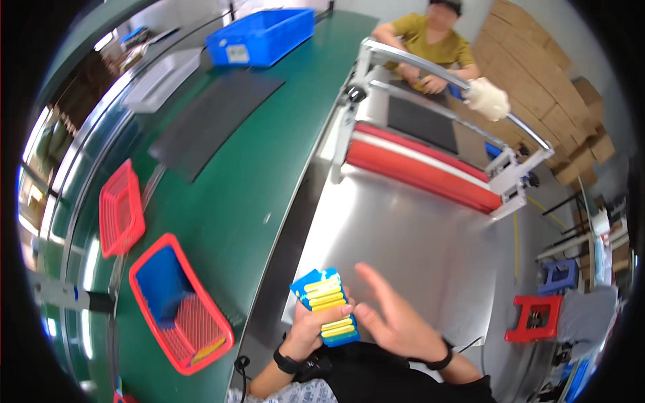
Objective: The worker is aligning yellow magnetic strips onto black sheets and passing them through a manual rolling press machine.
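Observation:
My left hand [310, 329] grips a stack of blue pieces with yellow raised bars [327, 303], its thumb lying across the front. What kind of pieces they are I cannot tell. Just right of the stack, my right hand [392, 316] holds nothing, its fingers stretched out and apart, slightly blurred. Both hands are above the near edge of a shiny metal table [403, 235]. To the left, a red plastic basket [181, 302] stands on the green work surface [228, 221], with blue pieces inside and a bit of yellow at its near end.
A machine with red rollers [416, 168] and a metal frame spans the metal table. Beyond it a person [433, 47] in a mustard top works with both hands. Left are another red basket [122, 209], a black mat [218, 121] and a blue bin [262, 37]. Stools [534, 318] stand right.

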### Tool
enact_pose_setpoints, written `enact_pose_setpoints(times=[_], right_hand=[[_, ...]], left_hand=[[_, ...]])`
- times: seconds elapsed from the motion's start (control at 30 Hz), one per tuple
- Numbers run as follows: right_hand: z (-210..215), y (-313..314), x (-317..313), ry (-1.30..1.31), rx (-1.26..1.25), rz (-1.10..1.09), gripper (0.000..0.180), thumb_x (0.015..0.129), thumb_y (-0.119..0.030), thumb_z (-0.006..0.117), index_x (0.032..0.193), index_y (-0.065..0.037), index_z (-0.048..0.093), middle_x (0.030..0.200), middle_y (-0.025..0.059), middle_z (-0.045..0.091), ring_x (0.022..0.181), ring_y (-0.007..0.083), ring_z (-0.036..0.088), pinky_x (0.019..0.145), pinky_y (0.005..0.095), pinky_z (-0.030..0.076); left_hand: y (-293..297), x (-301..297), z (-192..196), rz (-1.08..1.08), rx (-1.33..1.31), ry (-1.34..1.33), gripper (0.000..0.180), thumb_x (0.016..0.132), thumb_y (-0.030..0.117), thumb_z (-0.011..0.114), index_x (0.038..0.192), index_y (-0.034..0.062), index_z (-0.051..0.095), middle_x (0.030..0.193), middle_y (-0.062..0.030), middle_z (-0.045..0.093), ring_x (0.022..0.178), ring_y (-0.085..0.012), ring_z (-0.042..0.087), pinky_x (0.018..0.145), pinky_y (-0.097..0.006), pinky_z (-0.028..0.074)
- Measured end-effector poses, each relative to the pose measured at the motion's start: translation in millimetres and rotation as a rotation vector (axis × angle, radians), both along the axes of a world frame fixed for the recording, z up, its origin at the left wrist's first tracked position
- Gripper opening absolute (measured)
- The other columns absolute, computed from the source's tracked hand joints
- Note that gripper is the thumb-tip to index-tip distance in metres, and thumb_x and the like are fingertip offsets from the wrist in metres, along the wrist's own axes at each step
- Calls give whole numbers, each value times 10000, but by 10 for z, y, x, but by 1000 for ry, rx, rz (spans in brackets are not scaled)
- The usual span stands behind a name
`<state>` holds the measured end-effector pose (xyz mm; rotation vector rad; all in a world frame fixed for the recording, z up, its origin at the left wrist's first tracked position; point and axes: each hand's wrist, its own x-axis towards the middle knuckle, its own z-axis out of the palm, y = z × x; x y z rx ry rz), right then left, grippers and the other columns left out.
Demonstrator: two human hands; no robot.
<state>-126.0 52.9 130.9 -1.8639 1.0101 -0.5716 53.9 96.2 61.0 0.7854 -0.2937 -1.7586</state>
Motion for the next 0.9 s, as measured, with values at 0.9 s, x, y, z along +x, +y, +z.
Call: enact_pose_setpoints(times=[0.9], right_hand=[[-336, 90, -478, -148, 97, -324, 581, 997, -262, 636, 1437, 41, 410, 1348, 267, 568, 1200, 373, 615, 994, 410, 500]], left_hand=[[-483, -349, -256, -195, 20, 72, 593, 819, -61, 653, 1380, 18, 476, 994, -163, 676, 909, -268, 700, 838, -411, 586]])
